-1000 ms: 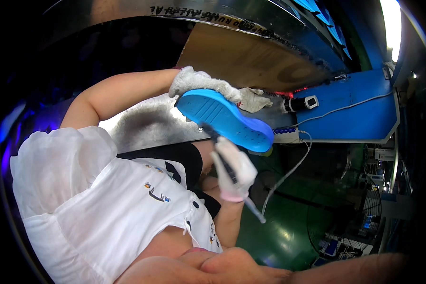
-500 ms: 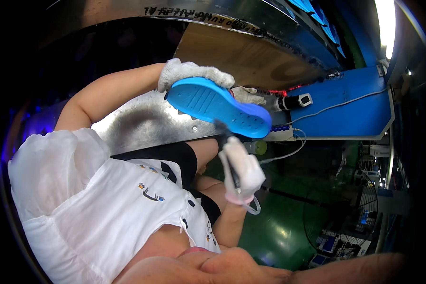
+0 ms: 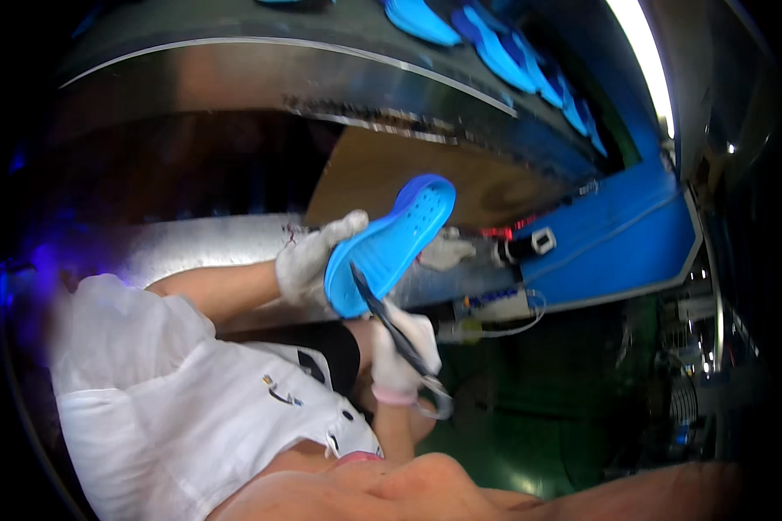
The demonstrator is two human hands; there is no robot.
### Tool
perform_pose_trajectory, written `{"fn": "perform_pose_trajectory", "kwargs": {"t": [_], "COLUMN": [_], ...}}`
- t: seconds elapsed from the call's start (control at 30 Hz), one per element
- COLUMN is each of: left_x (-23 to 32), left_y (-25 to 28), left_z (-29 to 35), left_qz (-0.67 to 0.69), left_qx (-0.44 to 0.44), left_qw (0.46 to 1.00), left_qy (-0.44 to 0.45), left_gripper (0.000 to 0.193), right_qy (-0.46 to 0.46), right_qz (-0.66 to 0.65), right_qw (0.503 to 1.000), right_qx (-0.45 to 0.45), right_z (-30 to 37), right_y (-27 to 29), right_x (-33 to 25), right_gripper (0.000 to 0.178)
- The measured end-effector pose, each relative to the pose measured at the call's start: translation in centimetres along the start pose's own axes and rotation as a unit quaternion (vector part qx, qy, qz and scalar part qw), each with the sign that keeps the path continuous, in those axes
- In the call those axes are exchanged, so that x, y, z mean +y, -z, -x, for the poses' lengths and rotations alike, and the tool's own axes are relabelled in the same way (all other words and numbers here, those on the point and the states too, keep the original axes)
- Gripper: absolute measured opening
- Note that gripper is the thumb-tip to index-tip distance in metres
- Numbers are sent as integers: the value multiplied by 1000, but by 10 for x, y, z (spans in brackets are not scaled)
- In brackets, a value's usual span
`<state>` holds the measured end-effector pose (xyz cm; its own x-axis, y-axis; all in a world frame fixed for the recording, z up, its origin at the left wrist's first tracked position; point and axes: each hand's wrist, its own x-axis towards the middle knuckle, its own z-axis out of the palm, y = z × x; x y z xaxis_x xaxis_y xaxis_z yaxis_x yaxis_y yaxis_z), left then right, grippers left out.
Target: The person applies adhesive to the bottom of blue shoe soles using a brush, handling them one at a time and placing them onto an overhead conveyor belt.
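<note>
My left hand (image 3: 308, 260), in a white knit glove, grips the side and heel end of a bright blue foam shoe sole (image 3: 395, 247). The sole is tilted, with its rimmed face and small holes at the far end showing. My right hand (image 3: 404, 360), also gloved, is closed around a slender dark hand tool (image 3: 382, 311) with a grey loop at its lower end. The tool's tip lies at the heel part of the sole; blur hides whether it touches and its exact kind.
Behind the sole are a metal bench (image 3: 208, 247) and a brown board (image 3: 356, 165). A white glove-like thing (image 3: 447, 252) and a black device with a white end (image 3: 530, 247) are by a blue panel (image 3: 621, 234). Several blue soles (image 3: 495, 56) lie on a belt beyond.
The sole has turned from its grooved underside to its rimmed face, its far end now pointing up. The tool has swung to the heel part. The view has shifted, showing more of the belt.
</note>
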<state>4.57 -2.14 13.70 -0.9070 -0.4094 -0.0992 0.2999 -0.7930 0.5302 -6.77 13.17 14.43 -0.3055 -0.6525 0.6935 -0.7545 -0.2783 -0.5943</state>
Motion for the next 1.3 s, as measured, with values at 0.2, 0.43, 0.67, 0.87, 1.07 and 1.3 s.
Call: {"fn": "perform_pose_trajectory", "kwargs": {"t": [0.2, 0.43, 0.67, 0.87, 1.07, 1.3], "left_x": [100, 339, 406, 405, 449, 384], "left_y": [-41, -75, -8, 43, 59, 54], "left_z": [58, 73, 157, 178, 143, 161], "left_qz": [-190, -155, -809, -763, -755, -819], "left_qx": [-84, 180, 568, 641, 533, 422], "left_qw": [958, 866, 121, -13, 61, 35], "left_qy": [-197, -439, 91, 76, 377, -387], "left_gripper": [112, 51, 48, 38, 33, 28], "right_qy": [-104, -168, -201, -224, -252, -269], "right_qz": [-268, -236, -231, -227, -229, -267], "right_qw": [937, 949, 947, 945, 935, 920], "right_qx": [196, 122, 98, 75, 99, 95], "right_z": [23, 25, 29, 24, 27, 42], "right_y": [29, 7, 5, 2, 2, 1], "right_x": [15, 22, 26, 10, 16, 34], "right_gripper": [28, 28, 27, 23, 22, 23]}}
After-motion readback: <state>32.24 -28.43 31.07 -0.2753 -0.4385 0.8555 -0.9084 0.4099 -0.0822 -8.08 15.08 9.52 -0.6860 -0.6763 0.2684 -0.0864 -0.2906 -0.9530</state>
